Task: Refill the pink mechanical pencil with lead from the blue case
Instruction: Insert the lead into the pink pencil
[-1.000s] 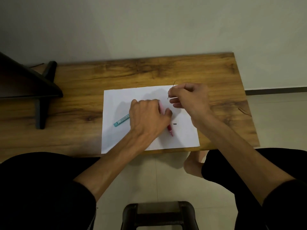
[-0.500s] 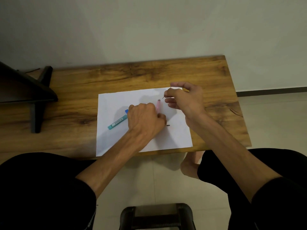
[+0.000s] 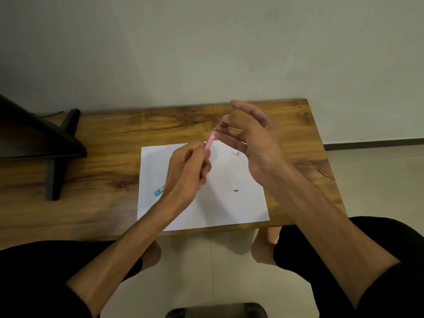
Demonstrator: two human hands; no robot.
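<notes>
My left hand (image 3: pixel 189 172) grips the pink mechanical pencil (image 3: pixel 210 140) and holds it tilted above the white paper (image 3: pixel 220 203), its upper end pointing away from me. My right hand (image 3: pixel 251 136) pinches something thin at that upper end with thumb and forefinger, the other fingers spread; the lead itself is too fine to make out. The blue lead case (image 3: pixel 159 190) lies on the paper's left part, mostly hidden behind my left wrist. A small pink piece (image 3: pixel 236 153) and a small dark piece (image 3: pixel 235 190) lie on the paper.
The paper lies on a wooden table (image 3: pixel 103 157) against a pale wall. A dark stand (image 3: pixel 55 157) occupies the table's left end. Below the near edge are my knees in black and a dark stool (image 3: pixel 215 312) on the tiled floor.
My left hand lifted the pink pencil off the paper and tilted it upward. My right hand brought its pinched fingers to the pencil's upper end. The camera tilted, shifting the table lower in view.
</notes>
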